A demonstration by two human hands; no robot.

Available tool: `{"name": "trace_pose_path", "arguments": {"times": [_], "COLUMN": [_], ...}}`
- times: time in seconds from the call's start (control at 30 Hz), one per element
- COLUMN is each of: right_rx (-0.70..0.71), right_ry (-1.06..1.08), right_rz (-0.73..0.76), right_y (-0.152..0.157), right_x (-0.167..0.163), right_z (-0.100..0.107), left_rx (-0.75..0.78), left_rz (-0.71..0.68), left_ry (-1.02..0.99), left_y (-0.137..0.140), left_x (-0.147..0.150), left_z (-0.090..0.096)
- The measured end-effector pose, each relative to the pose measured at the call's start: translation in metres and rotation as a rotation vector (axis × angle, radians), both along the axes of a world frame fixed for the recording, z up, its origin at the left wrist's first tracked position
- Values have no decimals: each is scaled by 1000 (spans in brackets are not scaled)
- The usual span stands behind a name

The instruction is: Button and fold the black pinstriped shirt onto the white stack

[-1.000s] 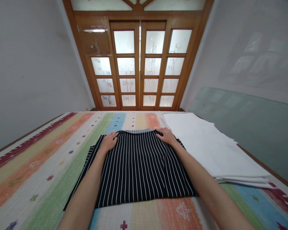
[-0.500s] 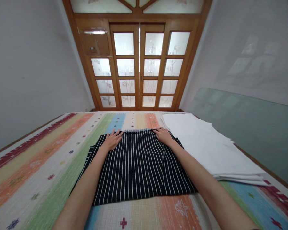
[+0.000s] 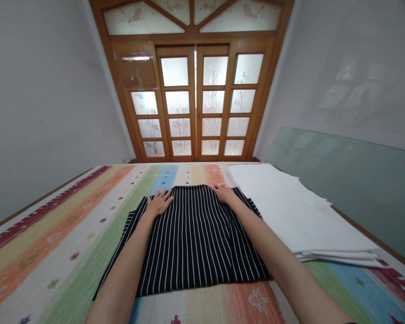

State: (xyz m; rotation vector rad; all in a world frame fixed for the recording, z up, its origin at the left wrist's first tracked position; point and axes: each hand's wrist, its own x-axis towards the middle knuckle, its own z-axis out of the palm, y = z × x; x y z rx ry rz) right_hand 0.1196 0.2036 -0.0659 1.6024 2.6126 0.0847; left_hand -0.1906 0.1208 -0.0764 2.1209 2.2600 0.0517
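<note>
A black shirt with thin white stripes lies folded into a wide shape on the bed, its neckline at the far edge. My left hand rests flat on the shirt's far left part, fingers spread. On the other side of the neckline, my right hand lies on the far right part with its fingers stretched out. Both palms face down on the cloth. My forearms cover parts of the shirt's left and right sides.
A multicoloured striped bedspread covers the bed. To the right is a stack of folded white cloth, close to the pale green headboard. Wooden doors with glass panes stand beyond the bed, between grey walls.
The far neckline edge now shows a rolled dark rim where its inner side showed before. My right hand has shifted slightly left along that edge. The view has tilted up a little.
</note>
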Motion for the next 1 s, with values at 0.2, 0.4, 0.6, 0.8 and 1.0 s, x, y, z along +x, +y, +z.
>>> {"name": "trace_pose_path", "arguments": {"times": [0.2, 0.4, 0.6, 0.8, 1.0], "right_rx": [5, 325, 462, 364, 47], "right_ry": [159, 176, 55, 90, 183], "right_rz": [-92, -158, -106, -236, -388], "right_y": [-2, -20, -49, -91, -131], "right_x": [15, 17, 7, 46, 114], "right_z": [-13, -18, -2, 30, 33], "left_rx": [19, 187, 449, 388, 180], "left_rz": [50, 173, 203, 262, 329], "left_ry": [-22, 18, 127, 129, -300], "left_y": [2, -9, -35, -85, -138], "left_x": [2, 11, 21, -13, -64], "left_z": [0, 2, 10, 20, 21]}}
